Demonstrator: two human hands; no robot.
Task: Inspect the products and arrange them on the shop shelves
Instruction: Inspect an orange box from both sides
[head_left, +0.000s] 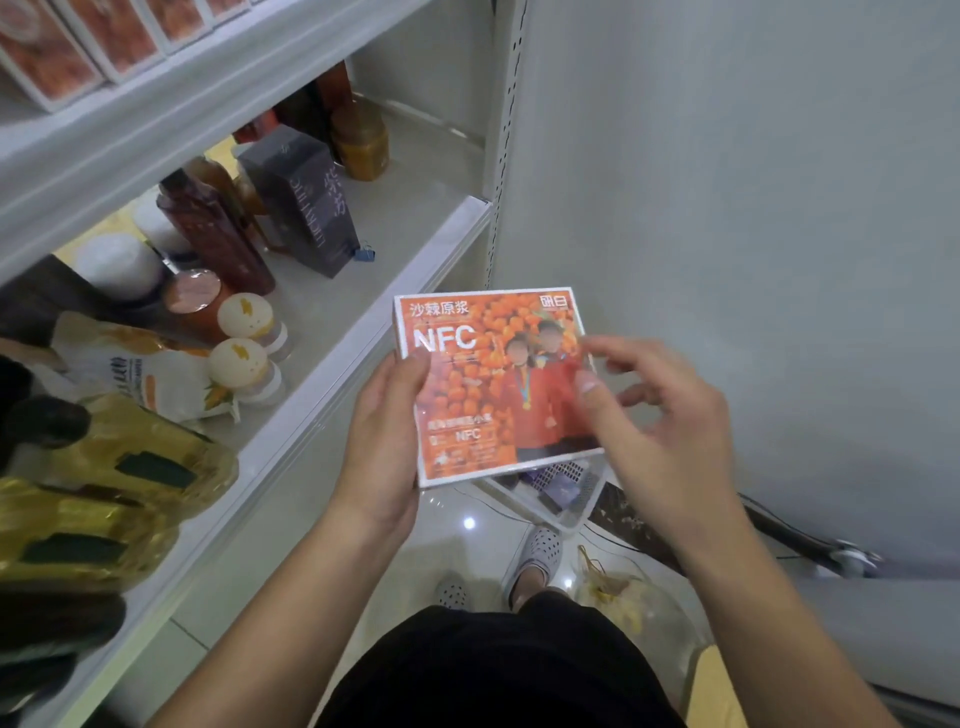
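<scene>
Centre of frame: flat orange cardboard box printed "NFC" (467, 395), held in the air just right of the pale grey middle shelf (415, 218).

Your left hand (379, 447) grips its left edge, thumb on the face. Your right hand (670, 431) is loose, fingers spread, only the thumb touching the face.

Advice: check corners and wrap, turn it to see the back, then stand it with the matching orange boxes (78, 47), upper left.

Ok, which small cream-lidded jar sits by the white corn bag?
The small cream-lidded jar nearer the camera; the other jar stands behind it, farther from the white corn bag.
</scene>
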